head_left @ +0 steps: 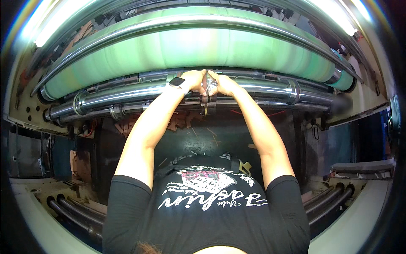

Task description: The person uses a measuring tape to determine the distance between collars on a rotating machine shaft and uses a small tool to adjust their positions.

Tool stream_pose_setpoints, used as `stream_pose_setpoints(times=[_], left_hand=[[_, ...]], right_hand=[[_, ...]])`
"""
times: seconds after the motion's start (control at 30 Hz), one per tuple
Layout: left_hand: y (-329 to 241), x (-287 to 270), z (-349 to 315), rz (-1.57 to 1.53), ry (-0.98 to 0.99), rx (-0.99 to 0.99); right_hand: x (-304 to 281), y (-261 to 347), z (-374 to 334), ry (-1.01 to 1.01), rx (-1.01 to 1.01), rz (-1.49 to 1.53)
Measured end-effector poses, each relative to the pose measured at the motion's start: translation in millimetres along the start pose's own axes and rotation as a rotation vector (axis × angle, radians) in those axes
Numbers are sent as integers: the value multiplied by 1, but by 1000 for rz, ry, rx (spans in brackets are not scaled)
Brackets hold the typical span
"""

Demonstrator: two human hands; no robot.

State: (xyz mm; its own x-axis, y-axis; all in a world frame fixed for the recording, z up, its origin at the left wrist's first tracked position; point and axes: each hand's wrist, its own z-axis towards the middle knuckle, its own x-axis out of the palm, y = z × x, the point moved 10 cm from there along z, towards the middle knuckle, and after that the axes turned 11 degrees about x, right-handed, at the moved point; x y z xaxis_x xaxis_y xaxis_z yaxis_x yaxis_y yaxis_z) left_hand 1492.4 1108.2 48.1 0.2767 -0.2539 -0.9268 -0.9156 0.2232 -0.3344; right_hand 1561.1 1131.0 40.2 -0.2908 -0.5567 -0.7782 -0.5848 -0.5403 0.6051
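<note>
Clasping a collar [206,100], left hand [195,80] and right hand [224,85] curl partway.

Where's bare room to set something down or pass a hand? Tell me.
Mostly bare: the dark floor between the cardboard scraps and black shirt. Open along the shaft: from left collar to left hand, and from right hand to right collar. Crowded: the middle ring, with both hands at it.

Factory workshop: large green machine roller [182,48], tube lights [336,16], cardboard scraps [181,120] below.
</note>
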Motion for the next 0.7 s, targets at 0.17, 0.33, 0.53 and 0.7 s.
stream_pose_setpoints(times=[0.17, 0.33, 0.53, 0.7], left_hand=[[-6, 11, -16, 27, -154, 13], [-3, 0, -15, -31, -178, 37], [2, 5, -5, -86, -164, 29], [-11, 9, -17, -81, -183, 1]], right_hand=[[10, -1, -20, -48, 59, 25], [7, 1, -11, -10, 88, -3], [8, -8, -7, -35, 29, 14], [13, -10, -22, -75, 49, 37]])
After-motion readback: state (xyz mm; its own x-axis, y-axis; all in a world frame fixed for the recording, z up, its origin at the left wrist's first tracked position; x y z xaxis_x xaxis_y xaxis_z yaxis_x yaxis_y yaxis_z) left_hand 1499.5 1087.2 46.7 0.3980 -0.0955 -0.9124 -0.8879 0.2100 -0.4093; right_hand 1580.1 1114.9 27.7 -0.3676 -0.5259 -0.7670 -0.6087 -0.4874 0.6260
